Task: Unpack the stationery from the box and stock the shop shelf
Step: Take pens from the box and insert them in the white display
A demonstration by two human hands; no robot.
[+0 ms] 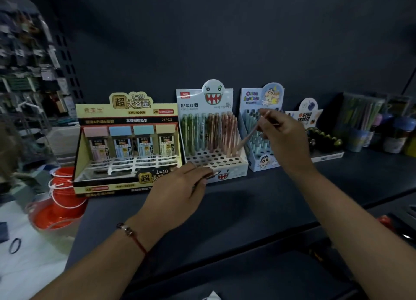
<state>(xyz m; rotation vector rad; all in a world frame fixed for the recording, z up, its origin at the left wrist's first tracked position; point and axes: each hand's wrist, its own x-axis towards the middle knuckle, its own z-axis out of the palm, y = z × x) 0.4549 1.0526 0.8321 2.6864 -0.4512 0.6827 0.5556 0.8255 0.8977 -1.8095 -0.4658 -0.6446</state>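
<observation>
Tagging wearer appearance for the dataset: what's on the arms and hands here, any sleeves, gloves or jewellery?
Both forearms are bare: no sleeves or gloves in view. The left wrist carries a thin red cord bracelet with a few small beads. The left hand and right hand show no rings or watch.

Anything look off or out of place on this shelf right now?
Nothing spilled or damaged. The monster-face pencil display is only part filled: its front holes are empty, and the right hand holds a pink pencil tilted above it.

Dark shelf (258,200) carries a row along its back edge: yellow lead-refill display box (126,142) at left, monster pencil display (211,137), cartoon pen display (258,130), eraser display (315,128), pen cups (358,128) at right.
</observation>
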